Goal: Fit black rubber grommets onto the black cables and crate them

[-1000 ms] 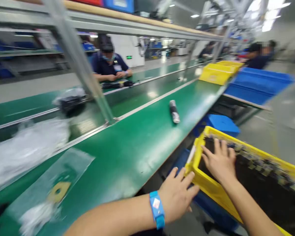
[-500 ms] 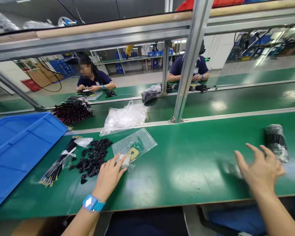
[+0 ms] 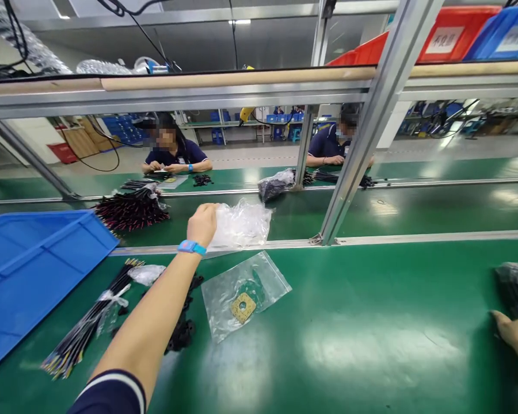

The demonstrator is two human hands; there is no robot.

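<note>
My left hand (image 3: 202,224) reaches across the bench, its fingers closed at the left edge of a clear plastic bag (image 3: 244,223) with whitish contents; what they hold is hidden. Nearer me lies a flat zip bag (image 3: 267,282) with a yellowish square piece (image 3: 243,307) with a central hole on it or in it. Black small parts (image 3: 181,333) are partly covered by my left forearm. At the right edge, my right hand (image 3: 515,336) is cut off by the frame, beside a black bundle in clear wrap (image 3: 515,284); its fingers are mostly out of view.
A blue bin (image 3: 38,276) stands at the left, near a tied bundle of black wires (image 3: 86,322) and crumpled plastic (image 3: 147,275). A metal upright (image 3: 358,155) rises from the bench's far edge. Across it, two people sit near a dark wire pile (image 3: 132,210).
My left hand has moved forward from the zip bag to the clear bag. The small crumpled plastic beside the yellowish piece is gone. The view has shifted, leaving my right hand at the edge.
</note>
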